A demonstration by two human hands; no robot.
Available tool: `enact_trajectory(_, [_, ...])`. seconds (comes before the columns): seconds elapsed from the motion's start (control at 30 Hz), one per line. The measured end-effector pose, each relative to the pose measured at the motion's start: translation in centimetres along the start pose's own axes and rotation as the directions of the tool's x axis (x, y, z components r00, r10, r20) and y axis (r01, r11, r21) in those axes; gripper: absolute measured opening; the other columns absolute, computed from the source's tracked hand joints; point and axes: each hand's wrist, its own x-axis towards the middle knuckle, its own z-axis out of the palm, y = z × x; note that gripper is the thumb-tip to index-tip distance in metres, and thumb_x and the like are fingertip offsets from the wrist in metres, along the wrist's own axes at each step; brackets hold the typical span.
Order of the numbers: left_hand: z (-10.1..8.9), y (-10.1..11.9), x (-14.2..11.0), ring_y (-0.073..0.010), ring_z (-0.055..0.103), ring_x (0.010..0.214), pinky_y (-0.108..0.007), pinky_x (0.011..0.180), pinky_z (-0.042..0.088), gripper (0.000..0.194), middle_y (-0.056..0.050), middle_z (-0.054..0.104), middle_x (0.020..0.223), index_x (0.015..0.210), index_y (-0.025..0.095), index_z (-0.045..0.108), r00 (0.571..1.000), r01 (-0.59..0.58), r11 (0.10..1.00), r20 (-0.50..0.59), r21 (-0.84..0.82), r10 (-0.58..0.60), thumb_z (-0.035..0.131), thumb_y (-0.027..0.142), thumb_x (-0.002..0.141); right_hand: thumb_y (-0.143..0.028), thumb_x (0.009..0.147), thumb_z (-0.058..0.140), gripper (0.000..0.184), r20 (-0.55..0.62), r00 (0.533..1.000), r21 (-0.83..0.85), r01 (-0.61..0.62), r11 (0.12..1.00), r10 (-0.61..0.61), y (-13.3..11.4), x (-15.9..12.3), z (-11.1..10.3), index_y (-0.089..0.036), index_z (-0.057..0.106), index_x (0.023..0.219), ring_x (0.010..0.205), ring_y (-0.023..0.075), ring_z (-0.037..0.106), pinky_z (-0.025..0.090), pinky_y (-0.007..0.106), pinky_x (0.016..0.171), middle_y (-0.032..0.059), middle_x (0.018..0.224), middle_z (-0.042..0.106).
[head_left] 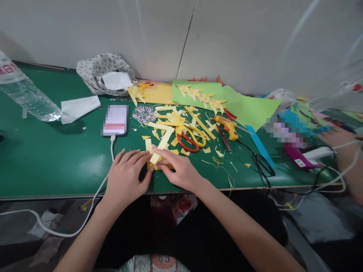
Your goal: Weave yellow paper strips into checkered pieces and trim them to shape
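Near the front edge of the green table, my left hand (129,170) and my right hand (180,169) meet over woven yellow paper strips (162,146). My right thumb and fingers pinch a pale yellow strip that slants up and away. On the left side, my left fingertips press the ends of the strips, with the thumb tucked close. The fingers partly hide the folded lower part. Just beyond lie loose yellow strips and cut scraps (170,122). Scissors (189,145) with red and yellow handles rest among them, to the right of my hands.
A phone (115,121) on a white cable lies to the left, near a plastic bottle (31,94). Finished woven paper fish (202,97) sit on green paper at the back. A yellow glue gun (227,126) trails a black cord. Another person's hand (334,138) is at far right.
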Motion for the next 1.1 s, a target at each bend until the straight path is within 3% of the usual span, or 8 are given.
enact_trajectory(0.37, [-0.05, -0.07, 0.13, -0.0285, 0.058, 0.106, -0.05, 0.097, 0.036, 0.03, -0.007, 0.068, 0.112, 0.108, 0.021, 0.062, 1.0, -0.003, 1.0, 0.011, 0.001, 0.003, 0.047, 0.031, 0.085, -0.01, 0.084, 0.043, 0.06, -0.053, 0.998, -0.06, 0.036, 0.998, -0.039, -0.03, -0.05, -0.01, -0.026, 0.028, 0.14, 0.104, 0.0149, 0.062, 0.05, 0.03, 0.093, 0.0054, 0.137, 0.048])
enact_trajectory(0.53, [0.05, -0.16, 0.18, -0.0283, 0.059, 0.104, -0.049, 0.096, 0.037, 0.029, -0.007, 0.068, 0.11, 0.107, 0.021, 0.063, 1.0, -0.014, 1.0, -0.006, 0.019, 0.014, 0.048, 0.03, 0.084, -0.009, 0.085, 0.043, 0.062, -0.094, 0.98, -0.185, 0.154, 0.971, -0.173, -0.32, 0.28, -0.06, -0.026, 0.023, 0.141, 0.112, 0.0168, 0.057, 0.047, 0.036, 0.097, 0.0061, 0.135, 0.05])
enact_trajectory(0.67, [0.13, -0.23, 0.13, -0.0287, 0.059, 0.104, -0.049, 0.096, 0.037, 0.028, -0.007, 0.068, 0.11, 0.106, 0.021, 0.063, 1.0, -0.022, 1.0, -0.009, 0.022, 0.023, 0.048, 0.031, 0.084, -0.008, 0.085, 0.042, 0.063, -0.084, 0.973, -0.254, 0.186, 0.949, -0.214, -0.46, 0.21, -0.11, -0.025, 0.02, 0.142, 0.111, 0.0169, 0.057, 0.045, 0.04, 0.098, 0.007, 0.134, 0.051])
enact_trajectory(0.83, [0.16, -0.22, 0.07, -0.0282, 0.059, 0.105, -0.049, 0.096, 0.038, 0.027, -0.005, 0.068, 0.111, 0.106, 0.023, 0.063, 1.0, -0.019, 1.0, -0.009, 0.003, 0.019, 0.048, 0.031, 0.085, -0.009, 0.085, 0.043, 0.066, -0.219, 0.951, -0.291, 0.151, 0.945, -0.22, -0.48, 0.09, -0.19, -0.027, 0.017, 0.142, 0.107, 0.0177, 0.059, 0.048, 0.039, 0.094, 0.0065, 0.135, 0.05])
enact_trajectory(1.1, [0.13, -0.08, 0.15, -0.028, 0.059, 0.103, -0.048, 0.095, 0.039, 0.025, -0.008, 0.068, 0.108, 0.1, 0.019, 0.064, 1.0, -0.019, 0.999, -0.019, 0.039, 0.02, 0.048, 0.03, 0.084, -0.009, 0.089, 0.035, 0.061, -0.012, 0.995, -0.268, 0.088, 0.959, -0.095, -0.34, 0.47, 0.19, -0.025, 0.016, 0.144, 0.11, 0.0182, 0.057, 0.05, 0.035, 0.09, 0.0064, 0.14, 0.044])
